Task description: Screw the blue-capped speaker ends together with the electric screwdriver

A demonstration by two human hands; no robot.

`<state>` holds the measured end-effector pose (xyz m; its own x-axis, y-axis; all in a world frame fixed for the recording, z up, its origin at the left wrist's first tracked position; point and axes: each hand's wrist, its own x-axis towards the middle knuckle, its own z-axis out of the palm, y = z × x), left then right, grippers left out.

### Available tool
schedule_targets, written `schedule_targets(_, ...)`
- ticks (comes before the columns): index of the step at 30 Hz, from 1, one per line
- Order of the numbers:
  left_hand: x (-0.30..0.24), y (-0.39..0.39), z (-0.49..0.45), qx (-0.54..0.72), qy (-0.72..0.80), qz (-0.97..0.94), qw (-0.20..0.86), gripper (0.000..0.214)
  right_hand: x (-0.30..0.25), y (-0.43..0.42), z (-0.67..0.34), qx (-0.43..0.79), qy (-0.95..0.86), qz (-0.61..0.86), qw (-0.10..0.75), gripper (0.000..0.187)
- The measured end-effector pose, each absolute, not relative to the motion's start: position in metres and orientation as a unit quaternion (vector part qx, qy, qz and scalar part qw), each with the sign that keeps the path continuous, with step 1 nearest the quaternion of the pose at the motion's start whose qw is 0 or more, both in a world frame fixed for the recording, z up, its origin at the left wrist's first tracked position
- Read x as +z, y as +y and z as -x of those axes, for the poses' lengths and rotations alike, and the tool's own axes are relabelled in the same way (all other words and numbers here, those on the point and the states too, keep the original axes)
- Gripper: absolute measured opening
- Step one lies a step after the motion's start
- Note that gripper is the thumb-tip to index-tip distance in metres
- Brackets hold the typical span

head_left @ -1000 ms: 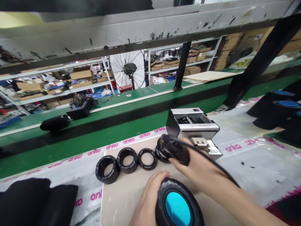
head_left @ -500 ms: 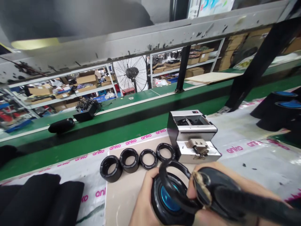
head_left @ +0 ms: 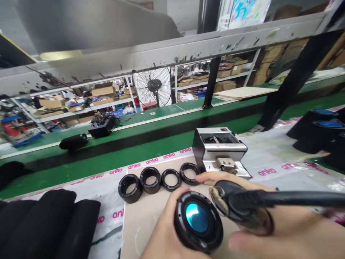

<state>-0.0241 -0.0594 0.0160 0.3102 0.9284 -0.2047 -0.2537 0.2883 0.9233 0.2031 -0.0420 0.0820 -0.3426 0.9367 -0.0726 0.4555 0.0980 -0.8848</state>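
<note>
My left hand (head_left: 164,233) is wrapped round a black round speaker unit (head_left: 198,221) with a shiny blue centre, held just above the brown board (head_left: 140,216). My right hand (head_left: 285,230) grips a black tool (head_left: 242,207) with a thick black cable running off to the right; its tip touches the speaker's right rim. Several black rings (head_left: 159,180) lie in a row on the board beyond my hands. A small metal box machine (head_left: 219,151) stands just behind my right hand.
Black fabric pieces (head_left: 45,219) lie at the lower left on plastic sheeting printed "anko". More black and blue speaker bodies (head_left: 320,133) stand at the right. A green conveyor belt (head_left: 107,151) runs across behind, carrying a black cylinder (head_left: 74,141). Shelves and a fan are beyond.
My right hand took a ring from the end of the row, brought it with the tool onto the speaker, and now the ring sits on the speaker face with the tool at its rim.
</note>
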Motion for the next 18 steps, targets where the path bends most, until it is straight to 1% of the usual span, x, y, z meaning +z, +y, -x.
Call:
schedule_targets(1,0.015,-0.060,0.023,0.421,0.410,-0.392,0.707,0.146,0.082,-0.037,-0.207,0.479,-0.677,0.505,0.240,0.091)
schedule_targets(2,0.015,-0.060,0.023,0.417,0.408,-0.371,0.722,0.156,0.082,-0.032,-0.210,0.505,-0.676,0.494,0.211,0.097)
schedule_targets(4,0.017,-0.060,0.023,0.415,0.383,-0.354,0.746,0.165,0.080,-0.024,-0.212,0.522,-0.695,0.461,0.176,0.091)
schedule_targets(7,0.028,-0.060,0.023,0.420,0.378,-0.351,0.746,0.169,0.074,-0.016,-0.209,0.560,-0.692,0.418,0.184,0.077)
schedule_targets(9,0.037,-0.060,0.023,0.417,0.395,-0.341,0.744,0.172,0.069,-0.012,-0.207,0.578,-0.686,0.396,0.196,0.074)
schedule_targets(13,0.045,-0.059,0.021,0.406,0.413,-0.343,0.740,0.175,0.061,-0.009,-0.208,0.560,-0.694,0.404,0.205,0.077)
schedule_targets(18,0.039,-0.057,0.022,0.408,0.433,-0.359,0.719,0.179,0.058,-0.009,-0.209,0.556,-0.682,0.434,0.193,0.080)
